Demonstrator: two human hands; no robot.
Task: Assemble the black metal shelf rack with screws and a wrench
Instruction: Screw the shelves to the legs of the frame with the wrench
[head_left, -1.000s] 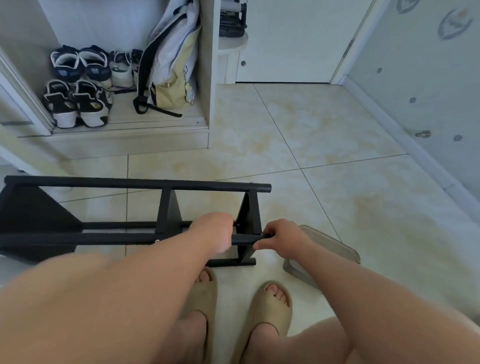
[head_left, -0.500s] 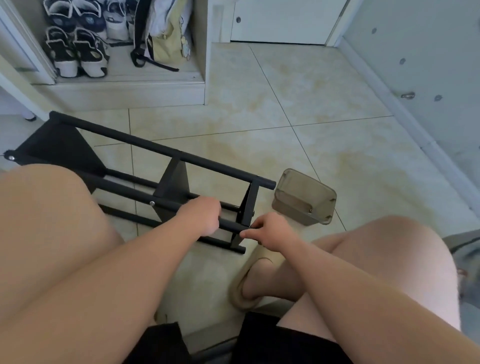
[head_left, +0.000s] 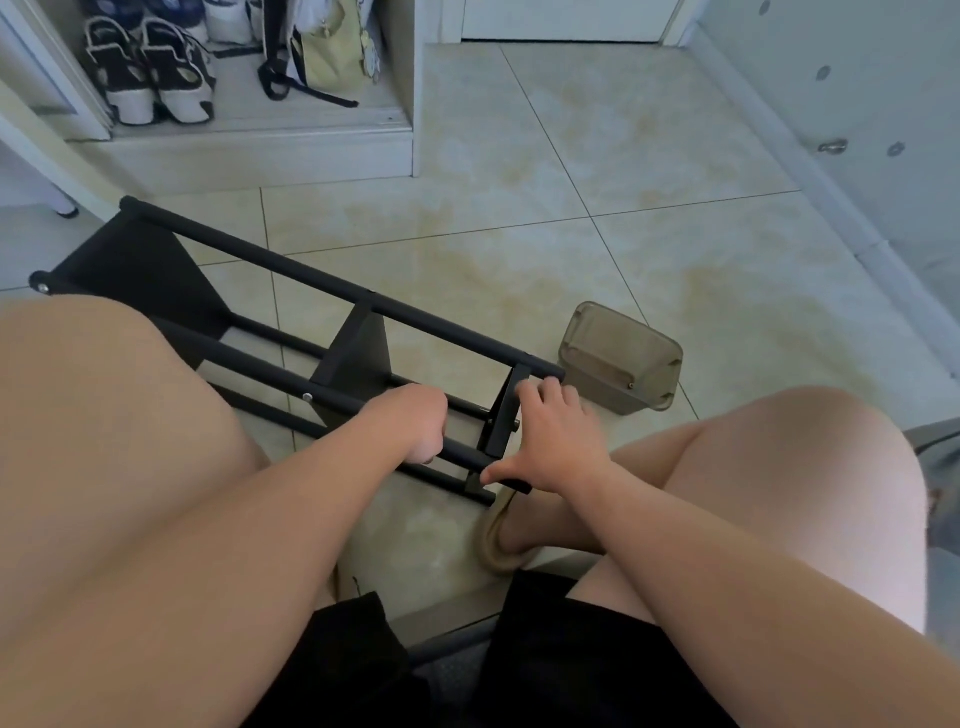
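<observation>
The black metal shelf rack (head_left: 322, 286) lies on its side on the tiled floor, running from far left toward my knees. My left hand (head_left: 415, 423) grips one of its near black tubes from above. My right hand (head_left: 553, 436) is spread over the rack's right end panel, fingers on the upper tube's end, thumb down at the lower tube. A silver screw head (head_left: 308, 397) shows on the near tube left of my left hand. No wrench is visible.
A translucent brown plastic box (head_left: 621, 358) sits on the floor just right of the rack's end. A white cabinet (head_left: 260, 150) with shoes and a bag stands at the back left. My knees fill the left and right foreground; a tan slipper (head_left: 498, 540) is below my right hand.
I have gone from standing to sitting, so the view dropped and the rack swung to a diagonal. My right hand opened from a pinch on the tube end to a spread over the end panel.
</observation>
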